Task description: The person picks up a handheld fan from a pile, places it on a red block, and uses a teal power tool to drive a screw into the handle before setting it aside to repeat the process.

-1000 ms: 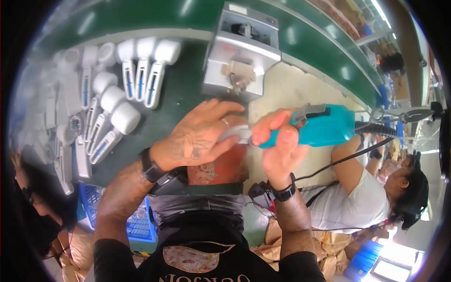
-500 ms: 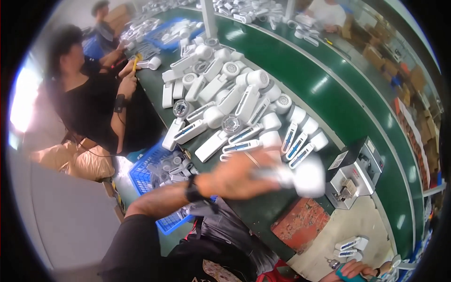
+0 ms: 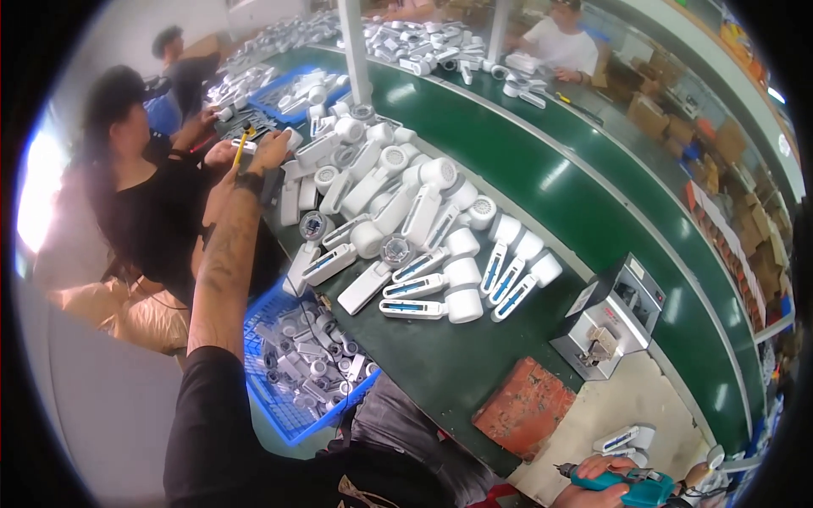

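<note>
My left arm stretches to the far left of the bench. At the pile's end, my left hand [image 3: 269,152] has its fingers closed at a white round-headed housing [image 3: 294,140], shaped like a small hair dryer; the hand partly hides it. A co-worker's hands with a yellow tool [image 3: 243,146] are right beside it. At the lower right, my right hand [image 3: 597,489] grips a teal electric screwdriver [image 3: 644,488], its bit pointing left. Near that hand lie white housings [image 3: 616,438] with a blue strip in the handle. More blue-strip housings [image 3: 413,309] form the pile's front edge.
A large pile of white housings [image 3: 385,173] covers the bench. A blue basket [image 3: 292,432] of grey-white parts stands below its edge. To the right are a metal machine [image 3: 584,351] and a worn red board [image 3: 525,406]. Beyond runs a green conveyor belt [image 3: 542,161]; other people work nearby.
My left hand has swung from mid-bench to the far left, leaving the white housing it carried. My right hand and screwdriver have shifted left and up. The view has moved slightly.
</note>
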The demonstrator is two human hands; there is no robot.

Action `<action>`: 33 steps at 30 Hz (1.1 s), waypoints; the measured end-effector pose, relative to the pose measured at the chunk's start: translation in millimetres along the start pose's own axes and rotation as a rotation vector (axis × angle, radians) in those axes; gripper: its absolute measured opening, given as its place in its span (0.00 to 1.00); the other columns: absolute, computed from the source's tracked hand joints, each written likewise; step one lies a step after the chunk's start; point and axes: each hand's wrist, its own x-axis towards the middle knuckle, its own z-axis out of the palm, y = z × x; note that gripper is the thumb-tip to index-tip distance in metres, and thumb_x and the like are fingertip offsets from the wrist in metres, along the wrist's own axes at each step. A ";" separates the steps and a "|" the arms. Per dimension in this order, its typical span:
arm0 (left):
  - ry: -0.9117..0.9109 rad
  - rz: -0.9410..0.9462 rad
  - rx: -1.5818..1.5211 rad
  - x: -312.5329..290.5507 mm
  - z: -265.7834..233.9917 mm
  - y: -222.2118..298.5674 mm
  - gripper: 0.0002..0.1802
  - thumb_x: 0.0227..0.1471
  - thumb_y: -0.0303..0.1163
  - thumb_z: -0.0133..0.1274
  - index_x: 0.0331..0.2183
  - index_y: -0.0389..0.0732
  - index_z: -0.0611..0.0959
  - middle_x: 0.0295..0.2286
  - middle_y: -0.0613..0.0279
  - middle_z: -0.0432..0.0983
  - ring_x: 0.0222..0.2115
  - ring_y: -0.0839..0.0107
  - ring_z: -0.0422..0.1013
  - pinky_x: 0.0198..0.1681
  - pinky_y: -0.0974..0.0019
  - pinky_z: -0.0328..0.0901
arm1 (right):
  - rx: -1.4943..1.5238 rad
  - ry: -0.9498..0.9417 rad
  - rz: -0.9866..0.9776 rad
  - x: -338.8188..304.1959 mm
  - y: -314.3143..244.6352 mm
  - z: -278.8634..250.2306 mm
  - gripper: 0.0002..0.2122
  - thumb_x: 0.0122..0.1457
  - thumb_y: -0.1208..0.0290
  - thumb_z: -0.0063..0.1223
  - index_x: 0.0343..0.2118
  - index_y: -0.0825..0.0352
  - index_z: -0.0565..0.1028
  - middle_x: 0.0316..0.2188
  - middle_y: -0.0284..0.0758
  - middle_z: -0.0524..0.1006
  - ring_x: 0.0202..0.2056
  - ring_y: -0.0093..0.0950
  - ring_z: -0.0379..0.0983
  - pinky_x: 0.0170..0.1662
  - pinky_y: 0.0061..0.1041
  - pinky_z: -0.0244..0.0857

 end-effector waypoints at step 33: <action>-1.227 1.088 0.047 -629.3 438.1 214.8 0.20 0.53 0.44 0.60 0.37 0.35 0.83 0.31 0.49 0.81 0.33 0.44 0.78 0.40 0.49 0.72 | 0.688 -0.154 0.259 38.2 -57.5 -50.8 0.34 0.59 0.39 0.61 0.43 0.74 0.72 0.22 0.36 0.73 0.22 0.27 0.71 0.25 0.24 0.64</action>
